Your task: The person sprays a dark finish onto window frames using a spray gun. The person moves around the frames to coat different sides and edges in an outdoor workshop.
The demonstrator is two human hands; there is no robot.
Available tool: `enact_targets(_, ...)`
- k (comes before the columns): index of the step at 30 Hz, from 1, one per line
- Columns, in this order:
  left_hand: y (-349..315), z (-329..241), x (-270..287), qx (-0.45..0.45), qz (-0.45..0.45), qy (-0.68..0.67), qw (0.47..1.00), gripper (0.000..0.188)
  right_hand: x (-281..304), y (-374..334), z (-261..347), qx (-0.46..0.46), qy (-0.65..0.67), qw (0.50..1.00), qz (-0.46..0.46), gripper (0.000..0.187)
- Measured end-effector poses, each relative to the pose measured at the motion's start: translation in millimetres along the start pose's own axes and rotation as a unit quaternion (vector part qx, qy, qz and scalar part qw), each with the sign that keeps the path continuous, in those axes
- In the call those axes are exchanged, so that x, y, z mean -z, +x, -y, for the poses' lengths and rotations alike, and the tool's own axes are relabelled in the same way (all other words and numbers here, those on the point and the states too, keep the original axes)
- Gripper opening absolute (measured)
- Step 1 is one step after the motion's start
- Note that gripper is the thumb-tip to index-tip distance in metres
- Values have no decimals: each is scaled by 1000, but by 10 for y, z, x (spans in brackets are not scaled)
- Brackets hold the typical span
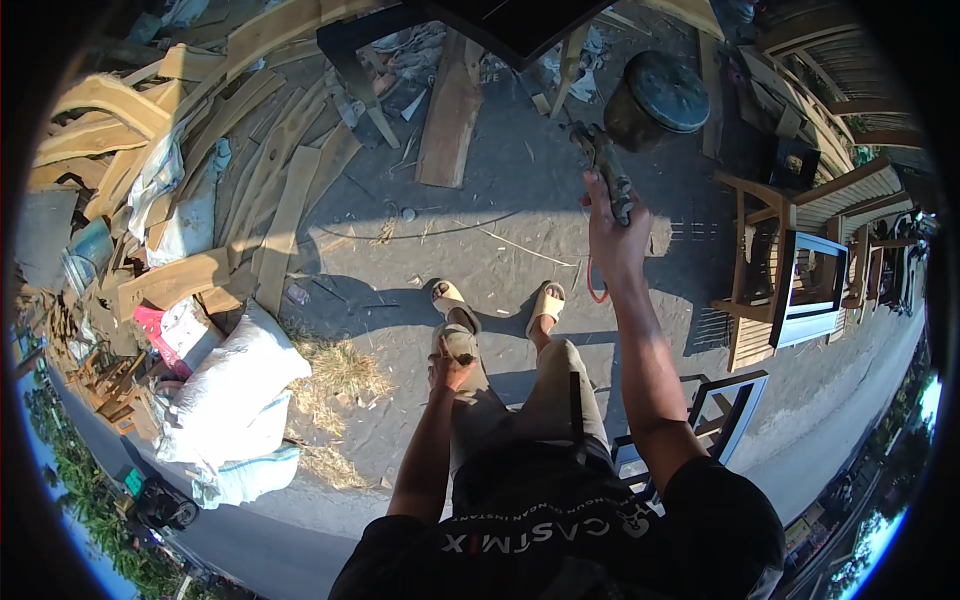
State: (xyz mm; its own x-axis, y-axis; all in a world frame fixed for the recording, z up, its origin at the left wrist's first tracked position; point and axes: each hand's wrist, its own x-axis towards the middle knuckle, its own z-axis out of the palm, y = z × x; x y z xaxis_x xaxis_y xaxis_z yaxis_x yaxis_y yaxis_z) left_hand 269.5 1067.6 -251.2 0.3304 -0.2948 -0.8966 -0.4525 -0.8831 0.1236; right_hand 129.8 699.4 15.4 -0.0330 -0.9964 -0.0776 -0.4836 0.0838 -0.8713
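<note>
The right hand (612, 232) is raised out in front of the body, its fingers wrapped tight around the grip of a grimy metal spray gun (605, 170), whose round, dark, dented cup with a flat lid (657, 98) sits up and to the right of the knuckles; the gun's body pokes out above the fist toward a dark painted panel (500, 25) at the top of the view. The left hand (450, 365) rests low on the left thigh, fingers curled loosely together against the beige trouser cloth, holding nothing that can be made out. Below, two feet in pale open sandals (500, 303) stand on a dusty, grey, packed-earth ground (480, 230) strewn with chips and straw. To the left lies a heap of rough, pale wooden planks and curved offcuts (250, 150), with bulging white woven sacks (240, 400) beside it. To the right stand slatted wooden chair frames (760, 260) and a dark-framed piece (815, 285), all in hard sunlight with sharp shadows.
</note>
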Motion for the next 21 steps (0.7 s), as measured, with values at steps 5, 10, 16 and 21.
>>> enact_targets(5,680,1472,-366,-94,-13,-31,995,127,-440,-49,686,45,-67,996,-47,31)
enact_targets(10,813,1372,980,2,116,158,981,130,-1240,12,1233,45,-113,990,-70,37)
enact_targets(16,1121,1996,1138,-52,123,216,967,127,-2370,200,1740,112,-49,988,-91,40)
enact_targets(21,1499,2668,1027,-105,76,128,983,118,-2587,62,1807,63,-96,983,-143,41)
